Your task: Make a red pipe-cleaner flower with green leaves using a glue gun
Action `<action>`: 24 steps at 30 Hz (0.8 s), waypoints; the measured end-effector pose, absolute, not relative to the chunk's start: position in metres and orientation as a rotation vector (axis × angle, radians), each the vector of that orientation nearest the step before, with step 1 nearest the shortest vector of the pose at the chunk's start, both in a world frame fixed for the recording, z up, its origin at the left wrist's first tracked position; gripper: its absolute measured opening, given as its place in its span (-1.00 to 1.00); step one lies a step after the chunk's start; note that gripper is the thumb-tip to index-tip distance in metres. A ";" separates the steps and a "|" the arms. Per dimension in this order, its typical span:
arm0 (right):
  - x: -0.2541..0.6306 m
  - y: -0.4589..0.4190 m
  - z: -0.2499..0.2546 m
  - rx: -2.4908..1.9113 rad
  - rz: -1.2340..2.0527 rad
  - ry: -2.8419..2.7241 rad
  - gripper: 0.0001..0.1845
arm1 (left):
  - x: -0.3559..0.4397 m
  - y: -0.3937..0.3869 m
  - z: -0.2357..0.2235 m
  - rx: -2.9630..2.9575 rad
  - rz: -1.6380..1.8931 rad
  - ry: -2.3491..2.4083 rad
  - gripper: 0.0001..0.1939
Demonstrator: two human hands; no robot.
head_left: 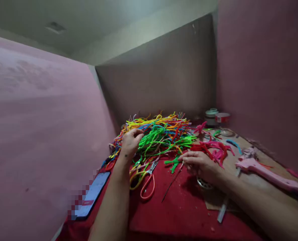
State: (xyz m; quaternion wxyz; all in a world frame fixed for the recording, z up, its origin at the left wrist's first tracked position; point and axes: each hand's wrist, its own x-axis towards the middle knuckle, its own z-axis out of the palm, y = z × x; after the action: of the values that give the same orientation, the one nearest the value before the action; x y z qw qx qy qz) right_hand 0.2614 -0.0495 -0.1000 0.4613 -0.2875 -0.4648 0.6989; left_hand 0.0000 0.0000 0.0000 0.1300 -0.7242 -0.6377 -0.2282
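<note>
A large heap of coloured pipe cleaners (161,134), green ones at its front, lies on the red cloth. Over the heap's left side is my left hand (131,142), thumb and fingers pinched together; whatever is between them is too small to make out. My right hand (197,164) is closed at the fingertips on a thin brownish pipe cleaner (172,184), which slants down toward the front. Close to those fingertips lies a twisted green pipe cleaner piece (174,163). Scissors (149,179) with yellow and red handles rest between my arms.
A phone (95,194) lies at the left edge beside the pink wall. On the right are a pink glue gun (266,172), a glue stick (223,211), and red and pink pipe cleaner pieces (218,150). A metal disc (204,183) sits under my right hand. Jars (211,117) stand behind.
</note>
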 end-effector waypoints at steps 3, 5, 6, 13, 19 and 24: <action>0.263 -0.052 -0.090 -0.723 1.606 -1.193 -0.80 | 0.002 0.017 -0.018 -2.064 -0.635 -1.875 -0.80; 0.261 -0.053 -0.082 -0.735 1.566 -1.242 -0.80 | 0.003 0.023 -0.031 -2.030 -0.623 -1.877 -0.83; 0.259 -0.053 -0.077 -0.744 1.557 -1.270 -0.81 | 0.005 0.024 -0.037 -2.016 -0.619 -1.872 -0.83; 0.234 -0.050 -0.062 -0.794 1.549 -1.474 -0.80 | 0.010 0.010 -0.046 -1.953 -0.630 -1.741 -0.79; 0.226 -0.047 -0.067 -0.834 1.544 -1.452 -0.81 | 0.005 -0.007 -0.034 -1.878 -0.647 -1.647 -0.76; 0.216 -0.041 -0.057 -0.854 1.614 -1.279 -0.85 | 0.021 -0.017 -0.036 -1.943 -0.599 -1.579 -0.73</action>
State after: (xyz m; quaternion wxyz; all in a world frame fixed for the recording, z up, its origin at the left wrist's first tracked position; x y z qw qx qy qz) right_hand 0.2161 -0.0405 -0.0570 0.4404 -0.3438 -0.5151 0.6500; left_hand 0.0211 -0.0174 -0.0356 0.2800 -0.7246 -0.5887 -0.2236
